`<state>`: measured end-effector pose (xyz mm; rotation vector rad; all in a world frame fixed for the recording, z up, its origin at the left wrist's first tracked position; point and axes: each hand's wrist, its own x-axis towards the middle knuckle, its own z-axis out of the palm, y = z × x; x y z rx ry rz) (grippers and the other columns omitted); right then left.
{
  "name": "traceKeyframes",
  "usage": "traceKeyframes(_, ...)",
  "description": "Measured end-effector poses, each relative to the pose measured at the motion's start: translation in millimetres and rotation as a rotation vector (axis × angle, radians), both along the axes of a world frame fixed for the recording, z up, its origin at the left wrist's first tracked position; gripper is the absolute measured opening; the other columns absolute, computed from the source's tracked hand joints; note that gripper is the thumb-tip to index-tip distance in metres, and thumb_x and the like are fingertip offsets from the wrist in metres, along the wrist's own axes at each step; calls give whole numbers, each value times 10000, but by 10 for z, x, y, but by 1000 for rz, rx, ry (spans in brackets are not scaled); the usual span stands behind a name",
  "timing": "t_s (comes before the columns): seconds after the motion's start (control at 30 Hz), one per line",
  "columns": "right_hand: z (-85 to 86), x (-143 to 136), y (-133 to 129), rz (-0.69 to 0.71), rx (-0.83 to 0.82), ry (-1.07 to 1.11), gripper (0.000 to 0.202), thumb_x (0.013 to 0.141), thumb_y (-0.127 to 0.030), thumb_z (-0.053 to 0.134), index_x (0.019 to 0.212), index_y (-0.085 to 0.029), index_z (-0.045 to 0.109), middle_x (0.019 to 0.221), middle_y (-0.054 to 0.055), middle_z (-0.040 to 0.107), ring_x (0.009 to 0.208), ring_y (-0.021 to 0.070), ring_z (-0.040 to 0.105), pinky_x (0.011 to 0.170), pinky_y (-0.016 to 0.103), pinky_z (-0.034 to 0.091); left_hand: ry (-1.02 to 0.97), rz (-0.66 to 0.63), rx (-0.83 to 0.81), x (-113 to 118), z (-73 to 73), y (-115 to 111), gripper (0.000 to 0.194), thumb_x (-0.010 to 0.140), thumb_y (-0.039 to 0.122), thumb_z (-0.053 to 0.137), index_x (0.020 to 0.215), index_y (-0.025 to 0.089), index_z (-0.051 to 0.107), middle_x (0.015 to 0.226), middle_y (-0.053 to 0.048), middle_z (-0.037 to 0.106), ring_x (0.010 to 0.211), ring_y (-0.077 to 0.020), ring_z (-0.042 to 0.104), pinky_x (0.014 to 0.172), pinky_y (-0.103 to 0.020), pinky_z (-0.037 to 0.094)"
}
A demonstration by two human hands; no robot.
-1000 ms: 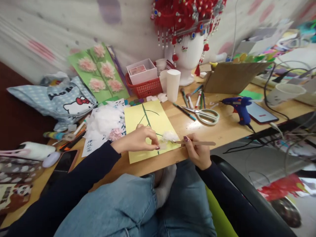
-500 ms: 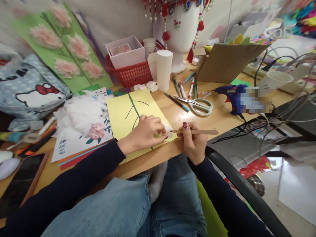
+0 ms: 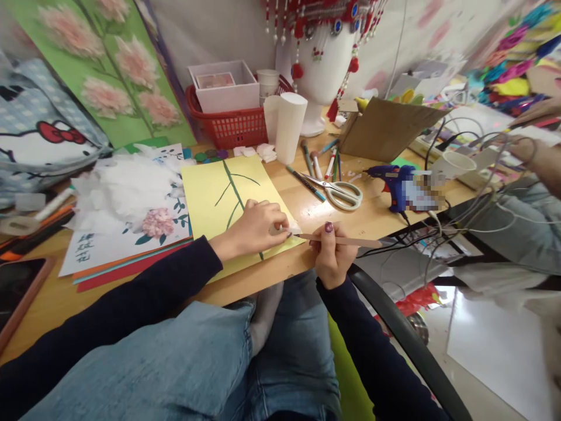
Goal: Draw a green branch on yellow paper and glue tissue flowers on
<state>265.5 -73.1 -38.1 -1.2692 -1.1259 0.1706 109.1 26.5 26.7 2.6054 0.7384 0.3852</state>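
Note:
My left hand rests over the yellow sheet, its fingertips pinched on a small piece of white tissue paper at the sheet's right edge. A dark green branch with side twigs is drawn on that sheet. In my closed right hand is a slim brown pencil-like stick, lying almost level. Its dark tip points left and meets the tissue piece by my left fingertips. Whether the tip touches the paper is too small to tell.
Left of the sheet lies a heap of white tissue on a floral print. Scissors, markers and a corded blue glue gun lie to the right. Behind stand a red basket and a paper roll. Another person's arm shows far right.
The view has turned a little to the right, bringing another person's arm in at the right edge. Both hands keep their grips, and the brown stick now tilts slightly, its right end lower.

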Motion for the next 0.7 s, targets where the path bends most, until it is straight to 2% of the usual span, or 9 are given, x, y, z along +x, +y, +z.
traceKeyframes(0.13, 6, 19, 4, -23, -78, -139, 364, 1025, -419, 452, 743, -210, 549, 590, -17, 576, 515, 135, 554, 529, 270, 431, -35, 16, 21, -96, -18, -28, 159, 868, 293, 638, 978, 193, 695, 945, -53, 682, 944, -243, 624, 863, -358, 379)
traceKeyframes(0.23, 31, 12, 2, -48, -91, -210, 364, 1028, -405, 445, 740, -208, 551, 578, -20, 575, 511, 136, 560, 543, 270, 443, -32, 55, 55, -232, -82, -39, 526, 825, 442, 706, 1270, 187, 590, 1238, -121, 636, 1164, -316, 556, 959, -402, 361)
traceKeyframes(0.33, 55, -2, -6, -48, -86, -271, 344, 1027, -373, 451, 746, -206, 560, 580, -20, 581, 513, 135, 567, 535, 263, 439, 71, 124, 89, -351, -198, -29, 985, 755, 620, 743, 1510, 128, 345, 1528, -214, 412, 1380, -394, 379, 1098, -475, 257)
traceKeyframes(0.4, 73, -9, -13, -37, -77, -313, 328, 1023, -348, 462, 749, -204, 572, 593, -16, 588, 519, 134, 569, 534, 261, 436, 159, 166, 73, -392, -275, -16, 1127, 747, 669, 733, 1560, 75, 227, 1588, -257, 298, 1448, -414, 282, 1151, -507, 175)
traceKeyframes(0.53, 96, -12, -25, -36, -85, -403, 331, 1020, -328, 463, 743, -207, 600, 592, -8, 589, 521, 141, 567, 539, 271, 440, 251, 142, 21, -402, -352, -1, 1068, 811, 701, 648, 1559, 56, 242, 1621, -257, 214, 1500, -399, 196, 1185, -543, 89)
traceKeyframes(0.7, 76, 0, -22, -54, -88, -438, 311, 1014, -309, 477, 752, -208, 612, 597, -4, 592, 534, 150, 574, 548, 280, 442, 262, 126, 12, -393, -332, -17, 1009, 848, 699, 607, 1573, 100, 243, 1636, -239, 166, 1511, -395, 171, 1190, -569, 50)
